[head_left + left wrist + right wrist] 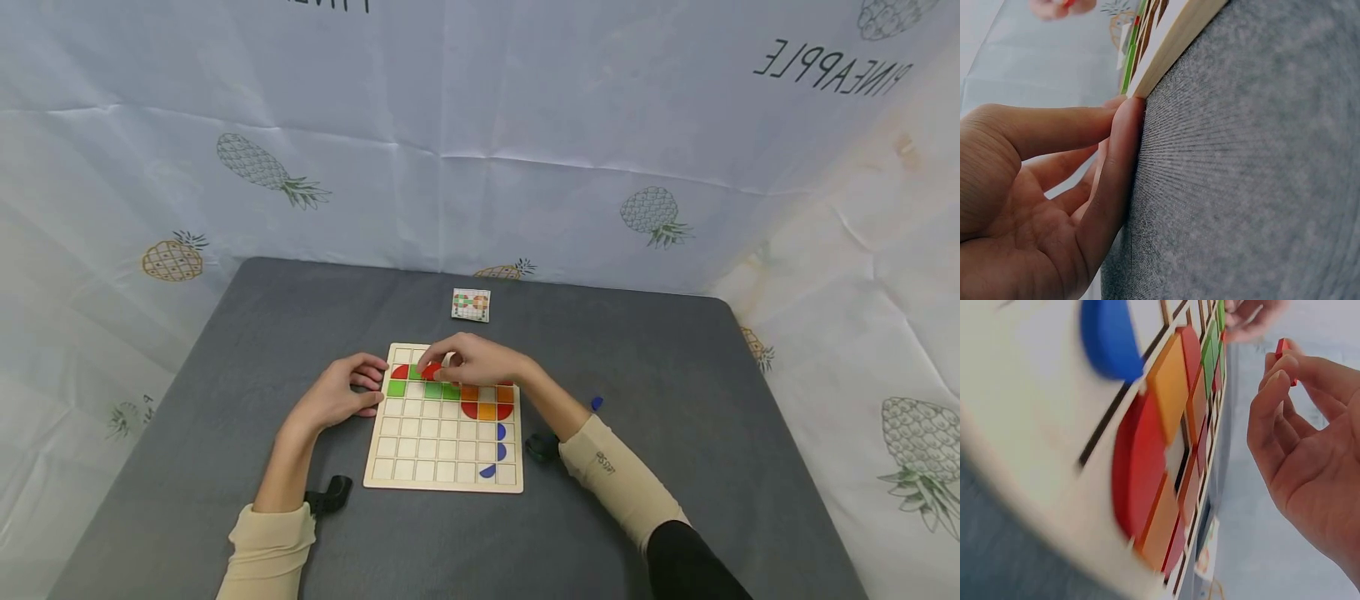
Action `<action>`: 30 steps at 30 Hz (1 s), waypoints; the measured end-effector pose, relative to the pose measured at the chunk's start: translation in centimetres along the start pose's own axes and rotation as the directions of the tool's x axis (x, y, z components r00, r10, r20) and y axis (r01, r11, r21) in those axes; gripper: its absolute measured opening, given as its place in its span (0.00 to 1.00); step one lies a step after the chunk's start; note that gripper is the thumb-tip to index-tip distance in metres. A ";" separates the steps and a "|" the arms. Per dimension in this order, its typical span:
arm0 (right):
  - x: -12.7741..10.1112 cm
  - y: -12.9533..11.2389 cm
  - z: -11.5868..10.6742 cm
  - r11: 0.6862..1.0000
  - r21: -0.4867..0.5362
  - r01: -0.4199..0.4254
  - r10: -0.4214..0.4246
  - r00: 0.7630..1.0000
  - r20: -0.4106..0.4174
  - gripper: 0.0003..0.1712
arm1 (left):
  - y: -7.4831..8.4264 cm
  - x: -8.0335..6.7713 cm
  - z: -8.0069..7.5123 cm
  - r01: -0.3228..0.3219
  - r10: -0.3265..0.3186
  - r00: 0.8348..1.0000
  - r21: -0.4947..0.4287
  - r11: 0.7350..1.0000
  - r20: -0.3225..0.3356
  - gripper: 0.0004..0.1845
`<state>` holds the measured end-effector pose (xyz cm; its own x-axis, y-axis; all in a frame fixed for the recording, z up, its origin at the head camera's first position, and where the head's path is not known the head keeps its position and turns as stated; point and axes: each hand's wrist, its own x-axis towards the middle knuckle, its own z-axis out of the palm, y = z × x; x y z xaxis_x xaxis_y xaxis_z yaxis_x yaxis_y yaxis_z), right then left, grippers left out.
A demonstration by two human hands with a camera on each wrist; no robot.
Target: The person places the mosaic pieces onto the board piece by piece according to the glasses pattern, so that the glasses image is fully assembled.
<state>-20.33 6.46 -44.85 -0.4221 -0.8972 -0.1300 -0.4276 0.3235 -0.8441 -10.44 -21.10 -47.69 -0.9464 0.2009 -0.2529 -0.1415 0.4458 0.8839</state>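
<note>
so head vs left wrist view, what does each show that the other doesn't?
Only the head view: the whole wooden grid board with red, green, orange and blue pieces, the pattern card beyond it, and the right hand pinching a red piece over the top row.
Only the left wrist view: the fingertips pressed against the board's edge, close up, with the weave of the grey mat.
Both: the left hand steadying the board's left edge.

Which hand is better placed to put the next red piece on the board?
Probably the right hand: it pinches a red piece above the board's top row. The left hand only steadies the board's edge.
</note>
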 end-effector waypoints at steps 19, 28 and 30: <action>5.2 -0.9 2.6 0.990 -0.124 0.066 -0.055 0.995 0.086 0.12 | -0.1 0.0 -0.2 -0.002 0.002 1.000 -0.006 1.000 0.006 0.25; 5.6 -1.9 3.5 0.970 -0.219 0.104 -0.078 0.989 0.124 0.10 | 0.0 -0.2 -0.3 -0.041 0.041 0.999 -0.022 0.999 0.023 0.26; 5.6 -2.0 3.6 0.969 -0.227 0.100 -0.076 0.991 0.113 0.10 | 0.0 -0.3 -0.3 -0.045 0.046 0.999 -0.025 0.999 0.026 0.26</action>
<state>-18.95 -0.32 -45.76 -0.2956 -0.9473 -0.1238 -0.6381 0.2922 -0.7123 -10.29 -21.45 -47.49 -0.9442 0.2433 -0.2220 -0.1059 0.4140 0.9041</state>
